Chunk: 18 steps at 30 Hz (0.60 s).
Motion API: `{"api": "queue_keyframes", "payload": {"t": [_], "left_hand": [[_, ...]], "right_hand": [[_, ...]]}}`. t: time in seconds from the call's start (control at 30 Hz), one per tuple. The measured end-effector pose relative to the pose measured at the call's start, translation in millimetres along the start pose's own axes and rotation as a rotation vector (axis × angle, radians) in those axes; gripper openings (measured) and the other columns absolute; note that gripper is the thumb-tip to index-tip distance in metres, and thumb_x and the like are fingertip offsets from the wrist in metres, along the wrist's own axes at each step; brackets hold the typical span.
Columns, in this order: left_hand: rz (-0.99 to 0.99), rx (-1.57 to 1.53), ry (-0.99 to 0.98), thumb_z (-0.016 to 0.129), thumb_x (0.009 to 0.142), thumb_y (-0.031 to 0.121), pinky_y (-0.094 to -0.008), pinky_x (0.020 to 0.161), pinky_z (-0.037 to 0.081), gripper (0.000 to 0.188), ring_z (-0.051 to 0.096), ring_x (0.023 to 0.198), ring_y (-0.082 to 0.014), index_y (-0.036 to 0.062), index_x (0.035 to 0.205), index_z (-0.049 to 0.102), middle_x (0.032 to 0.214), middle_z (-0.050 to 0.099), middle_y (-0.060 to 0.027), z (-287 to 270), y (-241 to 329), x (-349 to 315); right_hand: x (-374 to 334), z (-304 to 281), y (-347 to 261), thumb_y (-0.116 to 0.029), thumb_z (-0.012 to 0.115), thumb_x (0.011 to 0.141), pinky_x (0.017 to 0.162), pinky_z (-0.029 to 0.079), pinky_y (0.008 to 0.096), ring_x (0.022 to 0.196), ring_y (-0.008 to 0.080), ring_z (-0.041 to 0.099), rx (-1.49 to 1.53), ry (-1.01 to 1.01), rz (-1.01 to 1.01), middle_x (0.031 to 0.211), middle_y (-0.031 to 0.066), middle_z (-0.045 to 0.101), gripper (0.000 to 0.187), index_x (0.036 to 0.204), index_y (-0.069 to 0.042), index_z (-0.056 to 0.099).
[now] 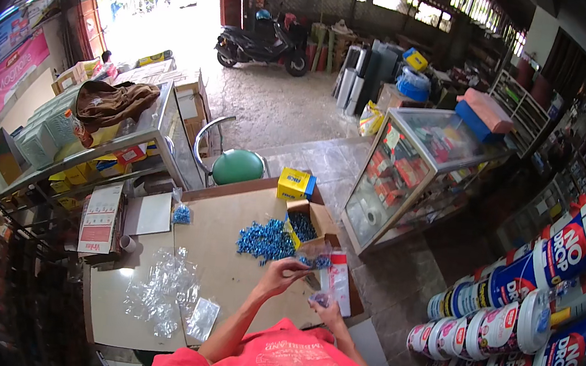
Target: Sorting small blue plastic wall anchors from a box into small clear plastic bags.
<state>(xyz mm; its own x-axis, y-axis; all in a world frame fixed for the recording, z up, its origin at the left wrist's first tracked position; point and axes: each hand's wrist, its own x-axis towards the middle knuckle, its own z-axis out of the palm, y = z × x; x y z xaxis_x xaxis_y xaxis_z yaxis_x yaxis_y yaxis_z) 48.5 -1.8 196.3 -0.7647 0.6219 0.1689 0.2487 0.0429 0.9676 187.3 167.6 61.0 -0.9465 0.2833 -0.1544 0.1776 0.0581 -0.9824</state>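
My left hand is closed in a pinch above the table's right part; what lies between its fingertips is too small to make out. Just to its right, my right hand has its fingers round a small clear plastic bag. Beyond both hands, some small blue pieces in clear plastic lie by an open cardboard box, which holds more of them. A loose heap of small shiny blue pieces spreads left of the box. A white and red flat packet lies beside my right hand.
Many empty clear bags cover the table's left side, with a filled bag farther back. A yellow box stands at the far edge. Behind are a green stool and a glass display case; paint buckets are stacked right.
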Motion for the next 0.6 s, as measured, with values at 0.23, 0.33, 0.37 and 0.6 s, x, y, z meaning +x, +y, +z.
{"api": "queue_keyframes", "payload": {"t": [0.23,0.33,0.37,0.6], "left_hand": [[0.275,0.055,-0.065,0.076,0.069,0.001,-0.0339,0.086,0.044,0.023,0.055,0.100,-0.0237,0.0081,0.089,0.070,0.097,0.062,-0.0072,15,7,22],[0.235,0.079,-0.096,0.074,0.068,0.001,-0.0347,0.092,0.042,0.025,0.051,0.107,-0.0268,0.0110,0.091,0.071,0.108,0.053,-0.0110,14,15,24],[0.214,0.107,-0.113,0.073,0.070,0.002,-0.0351,0.093,0.042,0.024,0.051,0.109,-0.0269,0.0110,0.092,0.071,0.109,0.054,-0.0113,12,19,22],[0.150,0.119,-0.193,0.072,0.078,0.012,-0.0349,0.095,0.041,0.017,0.050,0.112,-0.0267,0.0108,0.094,0.070,0.117,0.053,-0.0120,20,13,11]], "right_hand": [[32,-3,-39,-0.021,0.070,0.077,0.078,0.048,0.0272,0.087,0.0117,0.058,-0.098,-0.007,-0.105,0.091,0.0042,0.062,0.033,0.104,-0.005,0.058],[40,-4,-45,-0.022,0.070,0.079,0.068,0.047,0.0266,0.076,0.0107,0.055,-0.050,0.020,-0.120,0.084,0.0033,0.060,0.030,0.101,-0.005,0.058],[36,-4,-54,-0.022,0.070,0.079,0.068,0.047,0.0266,0.076,0.0107,0.055,-0.039,0.023,-0.087,0.084,0.0033,0.060,0.030,0.101,-0.005,0.058],[16,-3,-65,-0.021,0.070,0.079,0.063,0.046,0.0256,0.070,0.0088,0.052,-0.138,0.023,-0.135,0.079,0.0023,0.057,0.030,0.100,-0.003,0.057]]}}
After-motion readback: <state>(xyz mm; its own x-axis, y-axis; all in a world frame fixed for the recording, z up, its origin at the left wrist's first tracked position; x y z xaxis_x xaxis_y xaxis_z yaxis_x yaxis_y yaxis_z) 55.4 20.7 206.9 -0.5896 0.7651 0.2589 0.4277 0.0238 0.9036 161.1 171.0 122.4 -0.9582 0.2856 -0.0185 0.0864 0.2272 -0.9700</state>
